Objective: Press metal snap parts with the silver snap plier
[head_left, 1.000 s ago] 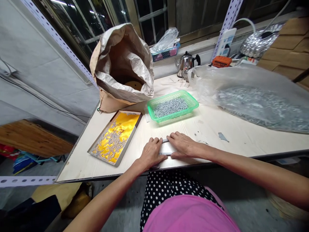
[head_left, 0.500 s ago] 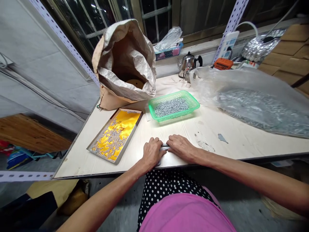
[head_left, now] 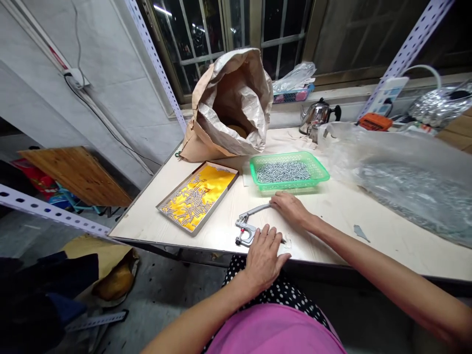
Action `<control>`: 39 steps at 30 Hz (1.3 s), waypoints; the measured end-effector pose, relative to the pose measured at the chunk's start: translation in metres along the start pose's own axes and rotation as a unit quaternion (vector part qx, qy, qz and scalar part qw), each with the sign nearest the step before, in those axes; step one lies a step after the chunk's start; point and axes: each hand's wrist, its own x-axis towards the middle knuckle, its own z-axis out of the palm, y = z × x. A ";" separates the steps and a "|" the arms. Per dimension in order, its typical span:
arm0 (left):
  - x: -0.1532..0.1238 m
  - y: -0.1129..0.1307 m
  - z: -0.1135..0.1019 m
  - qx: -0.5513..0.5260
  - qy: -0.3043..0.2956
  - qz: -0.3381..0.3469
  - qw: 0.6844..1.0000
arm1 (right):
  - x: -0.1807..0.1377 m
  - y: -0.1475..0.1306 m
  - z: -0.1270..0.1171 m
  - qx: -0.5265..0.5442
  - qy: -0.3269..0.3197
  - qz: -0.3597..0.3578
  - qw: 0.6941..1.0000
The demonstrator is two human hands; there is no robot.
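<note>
A small metal hand press tool (head_left: 246, 227) lies near the front edge of the pale table (head_left: 332, 221). My left hand (head_left: 263, 258) rests flat on the table edge just right of the tool's jaw, fingers stretched out. My right hand (head_left: 290, 206) holds the end of the tool's long handle, fingers curled over it. Just behind sits a green plastic basket (head_left: 288, 171) filled with small metal pins. To the left lies a shallow tray with a yellow lining (head_left: 198, 196), with several pins scattered in it.
A big open paper sack (head_left: 231, 105) stands at the table's back left. A large clear plastic bag of metal parts (head_left: 405, 174) covers the right side. A steel kettle (head_left: 317, 116) sits by the window. A wooden board (head_left: 77, 174) leans against the left wall.
The view has swung left and up. My hands have come apart, uncovering the tool: the left slid back to the table edge, the right moved out along the handle.
</note>
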 end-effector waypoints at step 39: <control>0.027 -0.176 -0.128 0.059 0.052 -0.274 0.959 | -0.034 -0.054 -0.030 0.144 0.140 -0.082 0.976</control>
